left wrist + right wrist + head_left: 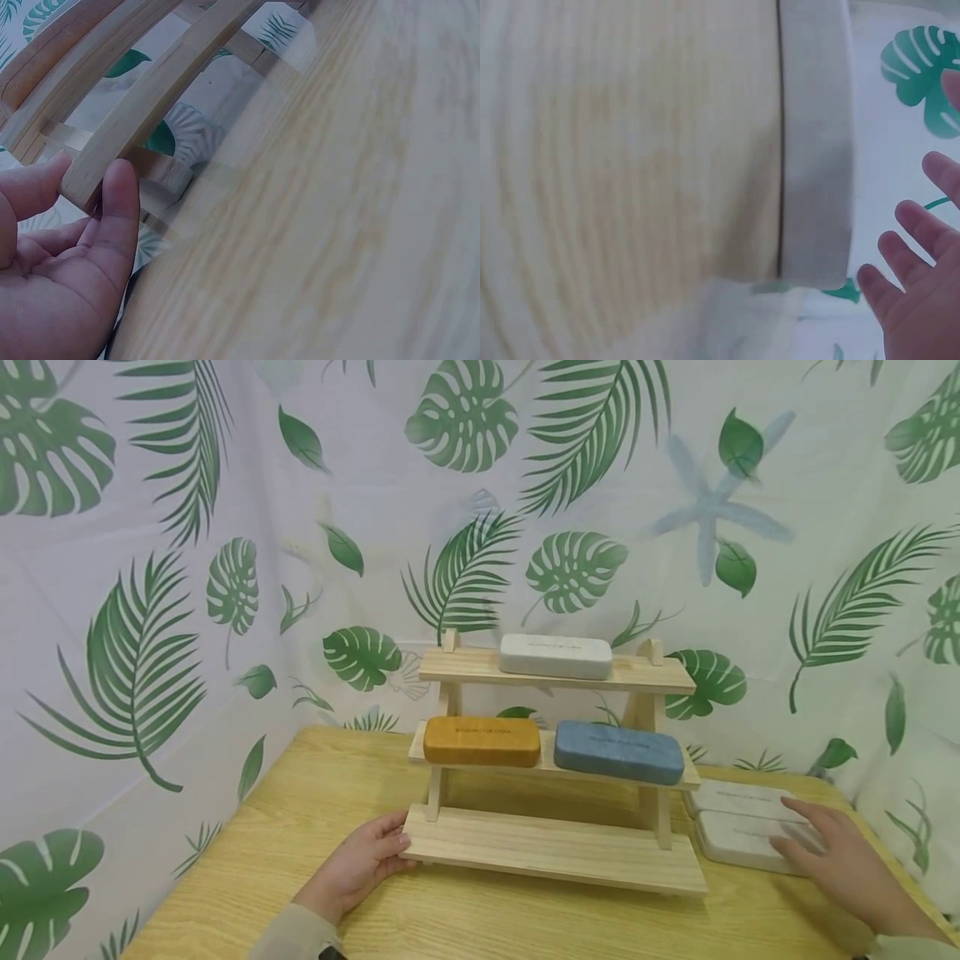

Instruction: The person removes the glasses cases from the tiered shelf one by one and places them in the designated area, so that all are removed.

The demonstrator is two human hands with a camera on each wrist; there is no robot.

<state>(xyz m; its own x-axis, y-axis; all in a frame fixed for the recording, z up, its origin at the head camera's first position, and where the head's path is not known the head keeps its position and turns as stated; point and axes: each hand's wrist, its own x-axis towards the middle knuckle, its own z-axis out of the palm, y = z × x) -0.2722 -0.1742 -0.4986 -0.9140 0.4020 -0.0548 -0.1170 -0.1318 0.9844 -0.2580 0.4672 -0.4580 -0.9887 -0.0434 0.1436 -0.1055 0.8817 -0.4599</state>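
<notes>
Left hand [366, 862] is used to pinch the end of the bottom board on a three-tier wooden display rack [547, 845], which is set between both hands. Right hand [847, 856] is held with fingers spread, right by two white glasses cases [738, 842] laid on the table [465, 922]. Above and between the hands, an orange glasses case [482, 742] and a blue glasses case [618, 752] are lined up mid-shelf, topped by another white case [556, 657].

Indoor tbl [525, 927] nook w/ leaf-print backdrop [480, 497]
</notes>
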